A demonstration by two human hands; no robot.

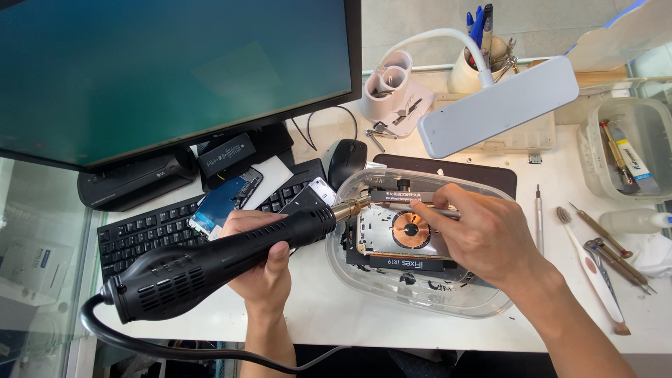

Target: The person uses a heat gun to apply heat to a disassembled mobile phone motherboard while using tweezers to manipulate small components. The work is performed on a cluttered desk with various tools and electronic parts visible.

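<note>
The left hand [262,262] comes up from the bottom edge with the forearm nearly vertical, palm turned up, and its fingers are wrapped tight around the barrel of a black heat gun [210,262]. The gun lies at a slant, its vented rear end low on the left with a thick black cord [175,348] trailing from it, and its metal nozzle [348,207] points up and right at the opened phone [406,234].

The right hand [483,234] reaches in from the lower right, forearm angled toward the phone, back of the hand facing the camera. Its fingers are bunched together, pinching a thin silver tool [430,208] whose tip rests at the phone's upper edge, just beside the nozzle.

The phone lies back-open, showing a copper-coloured coil [410,229], clamped in a dark holder inside a clear plastic tray [420,297] on the white desk [329,308].

Left of the phone sit a black keyboard [140,234] with another blue-screened phone [218,203] lying on it, and a black mouse [346,161] just above. A large monitor [175,70] stands further up left. Above the phone a white desk lamp [497,108] hangs over the tray. Right of the phone lie a toothbrush [591,262], a screwdriver [538,217] and other small hand tools, with a clear box [630,147] beyond them.
</note>
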